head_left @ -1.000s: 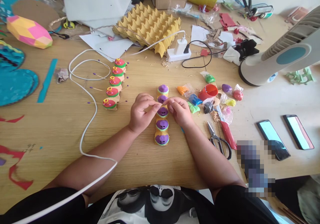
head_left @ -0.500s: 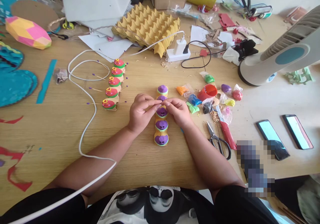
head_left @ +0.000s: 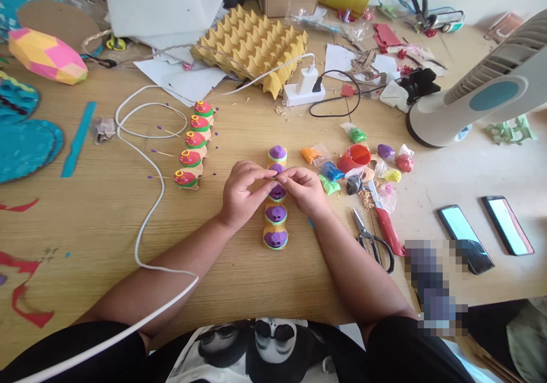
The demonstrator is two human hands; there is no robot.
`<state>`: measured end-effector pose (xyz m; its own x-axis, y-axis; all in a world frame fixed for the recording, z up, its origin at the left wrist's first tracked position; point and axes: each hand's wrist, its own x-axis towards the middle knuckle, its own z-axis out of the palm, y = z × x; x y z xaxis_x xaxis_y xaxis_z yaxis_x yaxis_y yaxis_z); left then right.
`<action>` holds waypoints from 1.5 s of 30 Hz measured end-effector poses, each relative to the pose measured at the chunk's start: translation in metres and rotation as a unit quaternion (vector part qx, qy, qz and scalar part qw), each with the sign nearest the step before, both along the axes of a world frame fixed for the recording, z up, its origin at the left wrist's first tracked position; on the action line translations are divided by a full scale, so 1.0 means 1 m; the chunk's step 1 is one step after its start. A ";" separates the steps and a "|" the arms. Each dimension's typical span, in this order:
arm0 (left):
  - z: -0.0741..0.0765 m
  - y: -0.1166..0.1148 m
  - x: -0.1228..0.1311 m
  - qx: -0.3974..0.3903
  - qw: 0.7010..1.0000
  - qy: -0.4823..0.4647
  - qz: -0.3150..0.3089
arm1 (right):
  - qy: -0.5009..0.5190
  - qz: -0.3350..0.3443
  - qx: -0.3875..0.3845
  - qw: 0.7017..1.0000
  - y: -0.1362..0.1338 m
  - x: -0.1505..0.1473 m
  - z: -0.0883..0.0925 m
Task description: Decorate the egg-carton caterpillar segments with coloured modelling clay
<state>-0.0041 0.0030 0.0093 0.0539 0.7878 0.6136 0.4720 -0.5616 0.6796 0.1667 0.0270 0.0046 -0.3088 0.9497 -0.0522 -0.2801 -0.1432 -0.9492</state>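
Note:
A strip of egg-carton cups topped with purple clay lies on the wooden table in front of me. My left hand and my right hand meet over its middle cups, fingertips pinched together on a small bit I cannot make out. A second strip with red and green clay tops and purple-tipped pins lies to the left of my hands.
Clay bags, a red cup, scissors and a red knife lie right of my hands. Two phones and a fan sit further right. A white cable, a yellow egg tray and papers lie behind.
My hands stay over the purple strip; the fingertips shift only slightly. Nothing else has moved.

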 end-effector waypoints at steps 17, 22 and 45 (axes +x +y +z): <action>-0.004 0.000 -0.003 0.003 1.000 -0.003 0.021 | -0.034 0.027 0.019 0.999 -0.001 0.002 0.007; -0.005 0.000 -0.003 0.002 1.000 0.002 0.031 | -0.010 0.030 0.006 0.999 0.000 0.001 0.003; -0.004 0.001 -0.001 -0.067 0.996 -0.053 -0.025 | -0.001 0.021 -0.006 1.000 0.000 0.002 0.003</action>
<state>-0.0050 0.0035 0.0056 0.0358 0.8613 0.5069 0.3669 -0.4831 0.7950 0.1685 0.0269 0.0073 -0.3480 0.9353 -0.0643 -0.2716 -0.1662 -0.9479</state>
